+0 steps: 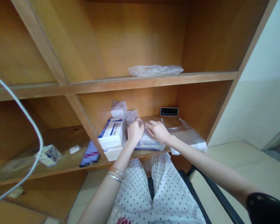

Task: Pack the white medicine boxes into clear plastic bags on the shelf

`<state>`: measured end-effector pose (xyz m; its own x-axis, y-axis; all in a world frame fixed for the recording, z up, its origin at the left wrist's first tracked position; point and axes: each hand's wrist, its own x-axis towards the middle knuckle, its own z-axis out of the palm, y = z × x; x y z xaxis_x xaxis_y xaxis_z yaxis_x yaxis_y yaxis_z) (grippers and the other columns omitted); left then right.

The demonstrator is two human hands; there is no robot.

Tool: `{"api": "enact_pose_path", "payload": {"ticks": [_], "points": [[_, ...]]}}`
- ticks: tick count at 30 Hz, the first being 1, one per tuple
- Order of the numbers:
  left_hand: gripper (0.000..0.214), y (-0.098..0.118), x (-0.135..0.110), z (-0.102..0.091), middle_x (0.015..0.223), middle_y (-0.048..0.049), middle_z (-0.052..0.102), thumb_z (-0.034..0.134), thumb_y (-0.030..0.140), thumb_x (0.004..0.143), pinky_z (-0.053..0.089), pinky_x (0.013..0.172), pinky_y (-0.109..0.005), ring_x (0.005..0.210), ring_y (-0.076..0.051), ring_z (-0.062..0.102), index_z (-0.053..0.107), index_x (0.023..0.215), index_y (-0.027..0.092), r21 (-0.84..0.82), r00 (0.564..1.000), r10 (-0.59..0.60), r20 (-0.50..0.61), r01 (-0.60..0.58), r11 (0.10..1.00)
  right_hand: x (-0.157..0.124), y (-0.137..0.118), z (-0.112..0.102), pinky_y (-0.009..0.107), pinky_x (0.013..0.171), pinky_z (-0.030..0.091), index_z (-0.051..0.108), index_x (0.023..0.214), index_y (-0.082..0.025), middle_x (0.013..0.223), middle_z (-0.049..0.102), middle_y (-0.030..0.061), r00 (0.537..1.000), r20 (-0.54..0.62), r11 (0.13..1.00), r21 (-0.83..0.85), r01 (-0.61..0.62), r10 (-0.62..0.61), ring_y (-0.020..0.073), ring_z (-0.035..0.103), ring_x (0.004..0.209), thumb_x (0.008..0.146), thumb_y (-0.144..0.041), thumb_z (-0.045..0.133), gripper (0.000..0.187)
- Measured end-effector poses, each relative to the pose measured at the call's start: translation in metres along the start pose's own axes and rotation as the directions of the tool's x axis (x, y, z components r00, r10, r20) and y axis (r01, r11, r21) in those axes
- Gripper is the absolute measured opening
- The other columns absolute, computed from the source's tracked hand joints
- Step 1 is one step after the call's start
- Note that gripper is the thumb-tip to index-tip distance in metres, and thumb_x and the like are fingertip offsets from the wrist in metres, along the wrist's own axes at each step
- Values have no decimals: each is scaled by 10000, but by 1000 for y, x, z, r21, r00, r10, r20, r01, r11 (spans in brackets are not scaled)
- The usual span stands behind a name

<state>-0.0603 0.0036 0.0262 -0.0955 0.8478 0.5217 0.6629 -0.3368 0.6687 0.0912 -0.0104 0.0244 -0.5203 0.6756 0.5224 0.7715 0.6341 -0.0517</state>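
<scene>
Polka-dot trousers (140,199) below wooden shelf (151,118).
Plastic bag (147,137) is pinched in narrow grip by left hand (134,132) and right hand (158,131), right of stacked boxes (111,138).

- The left hand (134,132) and right hand (158,130) pinch a clear bag (150,142).
- White boxes (110,137) are stacked by the left hand.
- More bags (189,135) lie to the right.
- A phone (169,112) stands at the back.

Soft light is filling the scene; the pale wall (266,105) is showing brightest, while the lower-left compartment (9,127) is falling into shadow. A plastic bag (189,135) is catching glare, print on the stacked boxes (111,134) is blurring, wide-angle distortion is stretching edges, and blocky pixels are obscuring a purple item (90,155).
</scene>
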Motion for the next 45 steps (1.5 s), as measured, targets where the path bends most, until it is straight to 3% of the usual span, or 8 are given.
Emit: {"api": "enact_pose_path", "payload": {"ticks": [9,13,20,23,26,31,40,45], "points": [[171,-12,9,1,779,-59,707,541,209,743,462,723,-268,755,-190,640,703,767,160,-236,987,-66,147,100,967,-13,-9,20,329,867,388,561,1202,-165,1139,609,100,997,-66,997,56,-45,49,213,535,997,926,-198,375,334],[215,-20,13,0,768,-69,711,632,328,694,466,703,-267,772,-202,641,716,759,141,-342,985,-118,124,154,927,-12,-10,23,350,876,393,528,1267,-194,1223,588,80,997,-61,996,68,-51,55,224,524,1027,933,-211,370,369],[153,-22,26,4,764,-74,702,655,237,645,485,699,-275,728,-183,647,680,753,131,-450,971,-237,34,227,864,-22,-8,16,412,963,349,579,1201,-232,1419,423,44,980,-197,990,131,43,-17,238,401,1230,932,-225,392,328],[192,-14,29,-4,734,-51,684,626,184,671,481,670,-267,688,-172,644,636,857,138,-296,970,-241,-36,220,930,-38,-9,15,409,972,357,629,1088,-230,1414,429,33,966,-259,979,202,31,23,223,393,1249,922,-208,412,275],[265,-2,26,-7,710,-41,664,569,141,724,469,691,-278,695,-183,643,579,989,154,68,985,-146,-94,153,986,-57,-13,16,431,972,364,645,1022,-222,1399,443,49,941,-329,967,253,13,73,234,395,1251,913,-191,426,246],[297,0,16,6,735,-69,656,484,120,785,456,710,-287,755,-217,650,530,1076,163,432,993,-117,1,106,896,-83,-20,25,467,961,372,645,1030,-235,1391,437,69,935,-341,955,297,11,95,262,402,1245,891,-164,456,245],[230,-19,19,15,860,-82,674,484,84,731,461,752,-289,867,-218,641,600,906,179,465,959,-248,139,158,871,-68,-3,16,491,1017,321,607,770,-206,1441,331,56,975,-147,833,550,-62,170,284,352,1295,753,-241,615,40],[224,-27,20,18,896,-128,673,509,74,698,456,794,-336,909,-259,628,616,880,148,354,951,-277,139,213,911,-41,9,33,463,974,381,470,1127,-185,1274,448,139,959,-106,791,593,-152,263,291,430,1204,581,-389,767,653]]}}
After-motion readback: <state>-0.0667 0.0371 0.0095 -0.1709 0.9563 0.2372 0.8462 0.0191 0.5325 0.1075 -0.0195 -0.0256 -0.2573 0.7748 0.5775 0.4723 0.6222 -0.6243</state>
